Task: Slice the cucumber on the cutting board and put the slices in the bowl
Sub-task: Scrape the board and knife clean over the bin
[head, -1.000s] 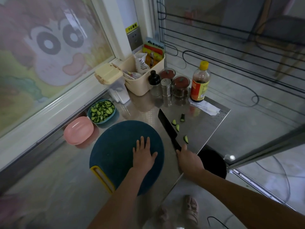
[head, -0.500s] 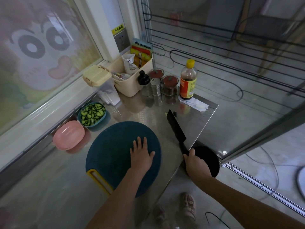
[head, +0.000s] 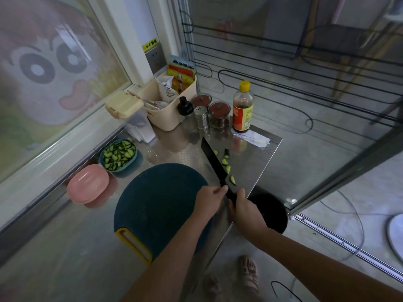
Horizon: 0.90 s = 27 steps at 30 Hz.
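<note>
The round dark-blue cutting board (head: 157, 205) with a yellow handle lies bare on the steel table (head: 257, 162). A blue bowl (head: 118, 155) at the left holds many cucumber slices. My right hand (head: 244, 211) grips the handle of a black knife (head: 212, 161), whose blade points away over the table just right of the board. Several cucumber slices (head: 227, 168) lie along the blade's right side. My left hand (head: 208, 198), blurred, reaches across the board's right edge, fingertips touching the heel of the blade.
A pink bowl (head: 88, 184) sits left of the board. Behind stand a cream caddy (head: 174, 110), shakers, spice jars (head: 219, 114), a sauce bottle (head: 243, 107) and a folded paper (head: 250, 137). A black bin (head: 270, 212) stands under the table's right edge.
My left hand left the middle of the board and moved right to the knife's heel. The knife swung back over the table, beside the loose slices.
</note>
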### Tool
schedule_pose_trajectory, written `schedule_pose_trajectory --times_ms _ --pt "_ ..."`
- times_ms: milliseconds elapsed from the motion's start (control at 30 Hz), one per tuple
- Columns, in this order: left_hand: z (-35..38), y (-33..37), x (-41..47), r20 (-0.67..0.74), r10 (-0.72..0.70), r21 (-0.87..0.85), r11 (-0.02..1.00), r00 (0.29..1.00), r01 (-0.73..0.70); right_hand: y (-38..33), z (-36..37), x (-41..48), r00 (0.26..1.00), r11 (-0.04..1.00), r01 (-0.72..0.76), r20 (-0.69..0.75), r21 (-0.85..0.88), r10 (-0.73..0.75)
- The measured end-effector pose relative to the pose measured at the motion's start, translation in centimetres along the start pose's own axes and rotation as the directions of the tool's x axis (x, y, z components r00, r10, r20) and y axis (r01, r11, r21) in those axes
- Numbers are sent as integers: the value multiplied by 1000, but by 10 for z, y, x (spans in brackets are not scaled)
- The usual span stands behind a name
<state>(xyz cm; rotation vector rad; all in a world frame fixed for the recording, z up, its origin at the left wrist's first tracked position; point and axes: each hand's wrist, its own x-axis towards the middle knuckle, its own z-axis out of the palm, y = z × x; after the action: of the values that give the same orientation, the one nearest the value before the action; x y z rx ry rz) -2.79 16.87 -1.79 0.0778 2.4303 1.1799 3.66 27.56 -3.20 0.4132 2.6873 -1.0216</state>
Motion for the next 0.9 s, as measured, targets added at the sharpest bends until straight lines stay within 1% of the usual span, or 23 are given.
schedule_pose_trajectory --times_ms 67,133,200,300,367,467,567,633,733,900 --pt "2 4 6 -3 -50 -41 998 999 50 -4 1 2 1000 1000 12 9 10 -12" --pt "3 7 9 -60 -67 -41 997 996 64 -7 1 3 999 999 39 17 -1 -39" --pt "4 10 14 -115 -96 -36 995 989 93 -11 0 4 996 997 82 35 -14 -81" --pt "4 14 23 -142 -156 -36 988 977 152 -16 -3 8 984 988 157 79 12 -158" --pt "-1 11 32 -173 -185 20 981 967 191 -17 -6 13 974 980 199 108 19 -200" --pt "-14 0 43 -205 -175 210 953 963 218 -3 -15 20 962 970 241 143 -31 -234" --pt "-20 -7 49 -175 -162 416 882 971 222 28 -28 31 986 986 160 44 -38 -158" --pt "-20 -7 52 -160 -152 490 846 975 212 49 -35 38 994 994 104 -28 -40 -105" --pt "-14 -5 54 -157 -146 526 825 977 208 74 -45 43 995 999 24 -98 -24 -27" --pt "4 -8 49 -164 -149 531 819 975 215 98 -53 51 987 997 -49 -151 55 57"
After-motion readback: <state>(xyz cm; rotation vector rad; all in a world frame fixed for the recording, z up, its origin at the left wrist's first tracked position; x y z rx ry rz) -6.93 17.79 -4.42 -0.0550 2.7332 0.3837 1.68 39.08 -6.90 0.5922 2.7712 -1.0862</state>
